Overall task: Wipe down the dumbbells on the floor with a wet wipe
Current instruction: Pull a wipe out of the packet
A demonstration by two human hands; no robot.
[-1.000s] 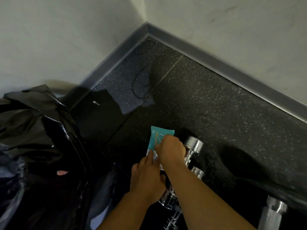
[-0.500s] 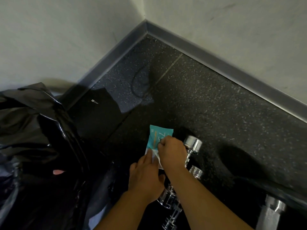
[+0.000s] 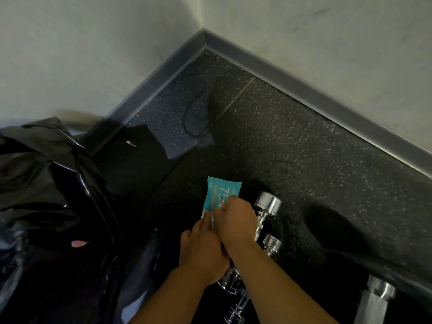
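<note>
**Working at the wipe packet**

Counting one teal packet (image 3: pixel 222 191), two hands, three chrome dumbbells (image 3: pixel 267 205), one black bag (image 3: pixel 46 206). Gripping the packet's near end with the left hand (image 3: pixel 201 251), fingers lying along it. Pinching the packet's face with curled fingertips of the right hand (image 3: pixel 236 220), wrist crossing the left. Leaving the dumbbells on the floor (image 3: pixel 292 141), right of the packet; bag left of it.
</note>
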